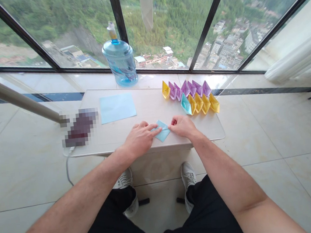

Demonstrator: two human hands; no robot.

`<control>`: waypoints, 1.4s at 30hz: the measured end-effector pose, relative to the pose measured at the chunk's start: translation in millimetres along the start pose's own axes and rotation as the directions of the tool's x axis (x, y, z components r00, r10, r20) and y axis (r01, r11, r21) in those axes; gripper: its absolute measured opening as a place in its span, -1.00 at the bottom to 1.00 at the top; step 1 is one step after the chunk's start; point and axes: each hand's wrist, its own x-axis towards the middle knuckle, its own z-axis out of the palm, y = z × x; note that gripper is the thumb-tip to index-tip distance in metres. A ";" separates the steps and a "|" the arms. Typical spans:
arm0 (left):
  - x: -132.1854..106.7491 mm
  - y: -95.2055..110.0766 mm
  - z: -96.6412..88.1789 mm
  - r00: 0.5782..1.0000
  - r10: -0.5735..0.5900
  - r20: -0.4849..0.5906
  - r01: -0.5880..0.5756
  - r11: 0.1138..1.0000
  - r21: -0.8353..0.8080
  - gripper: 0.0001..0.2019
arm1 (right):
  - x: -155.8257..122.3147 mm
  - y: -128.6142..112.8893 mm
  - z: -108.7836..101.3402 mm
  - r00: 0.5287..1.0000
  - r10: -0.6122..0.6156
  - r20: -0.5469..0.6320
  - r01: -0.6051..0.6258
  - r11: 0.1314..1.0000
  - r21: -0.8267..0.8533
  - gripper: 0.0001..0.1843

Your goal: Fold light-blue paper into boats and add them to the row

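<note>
Black trousers (106, 231) and two bare forearms (222, 172) fill the near space, the arms reaching in to a low pale table (140, 107). Close to its near edge, right of the middle, lies a small folded light-blue paper (162, 136), corners pointing near and far. Left hand (141, 135) lies palm down with fingers stretched out, fingertips pressing on the paper's left part; right hand (183, 125) pinches the right corner between thumb and forefinger. Beyond, toward the far right corner, two rows of paper boats (205, 104) stand side by side: yellow and purple behind, one teal with yellow ones in front. A flat light-blue sheet (118, 108) lies toward the far left corner. At the left edge sits a pixelated object (80, 128), a cable (67, 170) trailing off the near left corner. Just past the far edge, a blue water bottle (120, 62) stands by the windows (190, 20).
</note>
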 end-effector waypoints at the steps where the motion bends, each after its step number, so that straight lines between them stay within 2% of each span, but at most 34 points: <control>1: 0.1 1.1 -0.6 1.000 -0.006 0.007 0.006 1.000 0.004 -0.49 | -0.9 -1.4 1.1 1.000 0.010 -0.008 -0.010 1.000 -0.002 -0.74; 5: 0.8 4.1 -1.2 0.999 -0.026 0.030 0.026 1.000 0.000 -0.46 | -3.7 -9.6 4.4 0.997 0.063 -0.053 -0.067 0.994 -0.082 -0.61; 15: -2.4 0.6 5.2 0.996 -0.066 0.058 0.070 0.996 -0.061 -0.48 | 8.2 -1.7 1.7 0.998 0.067 0.004 -0.067 0.995 -0.073 -0.79; 20: -8.5 -4.7 7.2 0.995 -0.021 0.095 0.033 0.992 -0.122 -0.48 | 11.7 1.2 1.6 0.996 0.088 0.019 -0.087 0.995 -0.038 -0.75; 24: -12.3 -7.2 9.1 0.993 0.007 0.117 0.012 0.987 -0.158 -0.44 | 11.3 1.8 2.9 0.998 0.060 -0.018 -0.061 0.996 -0.071 -0.75; 26: -13.2 -9.2 8.3 0.992 -0.011 0.126 0.036 0.980 -0.198 -0.40 | 10.6 1.7 3.2 0.998 0.049 -0.027 -0.051 0.996 -0.077 -0.74; 28: -14.0 -12.4 6.2 0.993 -0.060 0.104 0.087 0.956 -0.281 -0.35 | 10.0 1.3 2.7 0.999 0.048 -0.024 -0.050 0.996 -0.074 -0.74; 30: -15.0 -16.0 4.1 0.993 -0.118 0.026 0.119 0.915 -0.386 -0.32 | 9.8 0.5 1.8 0.998 0.053 -0.016 -0.054 0.996 -0.071 -0.74; 32: -15.8 -18.6 3.7 0.988 -0.137 -0.066 0.094 0.893 -0.441 -0.36 | 9.8 -0.3 0.9 0.998 0.061 -0.006 -0.061 0.996 -0.069 -0.74; 34: -15.3 -19.0 5.5 0.989 -0.098 -0.112 0.045 0.916 -0.399 -0.44 | 9.8 -0.6 0.6 0.998 0.065 -0.001 -0.065 0.996 -0.069 -0.74; 36: -13.1 -17.5 8.5 0.994 -0.040 -0.105 0.005 0.951 -0.310 -0.53 | 9.9 -0.3 1.1 0.998 0.063 -0.005 -0.063 0.996 -0.069 -0.74; 38: -9.7 -15.2 10.8 0.993 -0.040 -0.108 0.008 0.959 -0.284 -0.59 | 10.0 0.7 2.2 0.998 0.060 -0.014 -0.060 0.996 -0.066 -0.74; 39: -7.8 -14.1 11.5 0.991 -0.058 -0.124 0.017 0.951 -0.309 -0.61 | 10.1 1.3 2.8 0.998 0.059 -0.019 -0.060 0.996 -0.059 -0.74; 42: -2.6 -11.7 12.3 0.953 -0.255 -0.166 0.168 0.896 -0.410 -0.64 | 9.9 2.9 4.0 0.998 0.063 -0.023 -0.064 0.997 -0.044 -0.76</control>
